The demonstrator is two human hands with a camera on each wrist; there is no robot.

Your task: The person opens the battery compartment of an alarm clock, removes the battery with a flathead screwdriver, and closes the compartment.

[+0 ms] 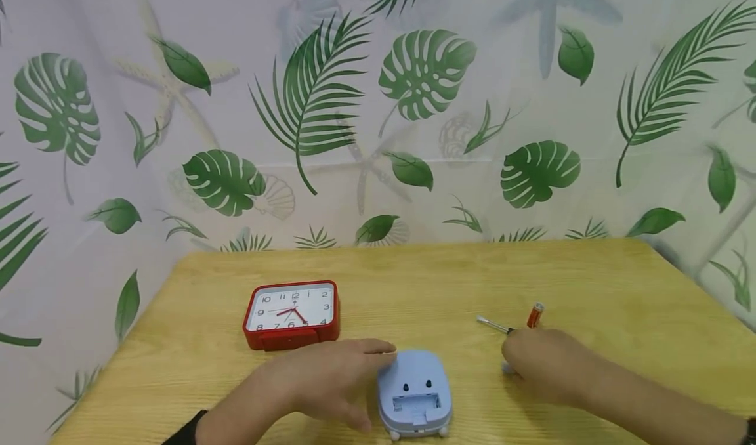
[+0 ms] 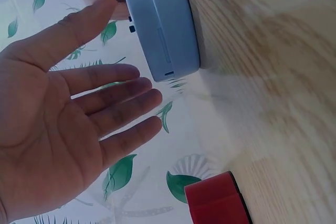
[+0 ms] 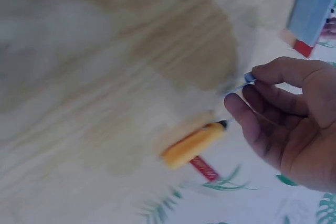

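A light blue clock-like case (image 1: 413, 369) lies on the table with its back up; two black knobs and an uncovered battery compartment show. Close at its left side is my left hand (image 1: 331, 381), and in the left wrist view that palm (image 2: 58, 119) faces the case with fingers extended and nothing held. Over to the right, my right hand (image 1: 546, 366) pinches a small, thin light blue piece (image 3: 249, 77), perhaps the battery cover, between thumb and fingers. Most of the piece is hidden by the fingers.
A red alarm clock (image 1: 292, 310) lies face up behind my left hand. Beyond my right hand are a yellow-handled screwdriver (image 3: 194, 144), its metal shaft pointing left in the head view, and a red battery (image 1: 535, 315). A leaf-patterned cloth (image 1: 354, 136) hangs behind the table.
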